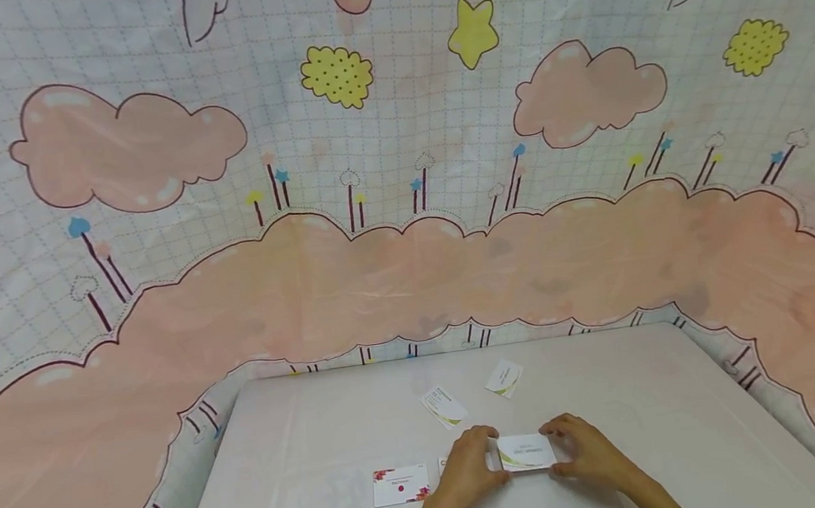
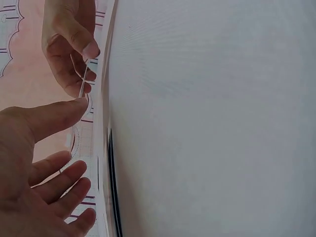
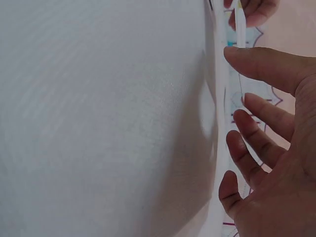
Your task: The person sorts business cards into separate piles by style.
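A white business card [image 1: 526, 452] with grey print and a yellow-green curve lies flat between my two hands, low over the white table. My left hand [image 1: 468, 467] pinches its left short edge between thumb and fingers. On the opposite short edge, the thumb and fingers of my right hand [image 1: 587, 450] grip it in the same way. Both wrist views show the card edge-on as a thin sliver [image 2: 85, 74]. Just left of my left hand is a white card with red flowers [image 1: 400, 485]. Another card [image 1: 442, 463] is mostly hidden behind that hand.
Farther back on the table [image 1: 310, 458] lie overlapping white cards [image 1: 443, 407] with a yellow-green edge. More such cards [image 1: 504, 378] lie to their right. A cloud-patterned cloth [image 1: 396, 289] rises behind the table's far edge and hangs along both sides.
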`<state>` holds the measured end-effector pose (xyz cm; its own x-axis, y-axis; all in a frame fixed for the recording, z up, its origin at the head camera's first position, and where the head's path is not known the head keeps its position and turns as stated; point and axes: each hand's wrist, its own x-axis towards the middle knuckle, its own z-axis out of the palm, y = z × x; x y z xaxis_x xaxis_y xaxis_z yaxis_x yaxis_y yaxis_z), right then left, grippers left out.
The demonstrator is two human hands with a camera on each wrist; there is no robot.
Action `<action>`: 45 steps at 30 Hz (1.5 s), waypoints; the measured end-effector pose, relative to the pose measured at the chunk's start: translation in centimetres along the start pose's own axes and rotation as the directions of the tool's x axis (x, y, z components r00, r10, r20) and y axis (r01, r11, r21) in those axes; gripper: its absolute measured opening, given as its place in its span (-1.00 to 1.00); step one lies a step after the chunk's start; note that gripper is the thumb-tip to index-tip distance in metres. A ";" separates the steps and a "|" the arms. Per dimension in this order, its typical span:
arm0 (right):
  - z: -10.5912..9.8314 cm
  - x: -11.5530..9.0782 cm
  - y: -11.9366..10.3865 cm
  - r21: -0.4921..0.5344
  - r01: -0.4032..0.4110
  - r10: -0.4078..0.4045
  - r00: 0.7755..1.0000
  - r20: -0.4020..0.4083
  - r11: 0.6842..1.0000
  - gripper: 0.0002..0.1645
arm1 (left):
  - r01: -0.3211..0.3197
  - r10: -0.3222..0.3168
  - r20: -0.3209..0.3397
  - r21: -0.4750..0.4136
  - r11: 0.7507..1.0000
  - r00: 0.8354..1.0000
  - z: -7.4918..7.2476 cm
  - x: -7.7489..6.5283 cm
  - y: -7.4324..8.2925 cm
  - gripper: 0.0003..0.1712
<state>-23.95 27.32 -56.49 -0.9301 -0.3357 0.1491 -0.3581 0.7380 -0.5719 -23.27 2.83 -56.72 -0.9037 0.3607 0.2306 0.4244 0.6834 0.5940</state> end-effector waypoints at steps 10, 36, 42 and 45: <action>0.5 -0.1 0.4 0.010 -0.071 0.071 0.997 0.044 0.997 -0.37 | 0.042 -0.042 0.046 -0.016 0.999 0.998 0.1 -0.3 -0.2 -0.38; 0.0 -0.2 -0.6 -0.002 -0.067 0.067 0.996 -0.050 0.998 -0.40 | -0.012 0.012 -0.003 0.085 0.996 1.000 -0.9 -0.7 -0.4 -0.38; -0.6 0.7 -2.2 0.012 -0.042 0.043 0.991 -0.125 0.999 -0.46 | 0.027 -0.027 -0.024 0.034 0.999 0.999 -2.8 -0.4 -0.8 -0.41; -0.7 1.5 -2.9 0.011 -0.022 0.023 0.987 -0.159 1.000 -0.48 | 0.054 -0.054 -0.040 -0.009 0.999 0.998 -3.9 0.0 -1.3 -0.41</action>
<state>-24.38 25.04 -54.04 -0.9394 -0.2213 0.2618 -0.3367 0.7385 -0.5842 -24.04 -0.53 -54.55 -0.9269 0.2976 0.2286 0.3746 0.6960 0.6125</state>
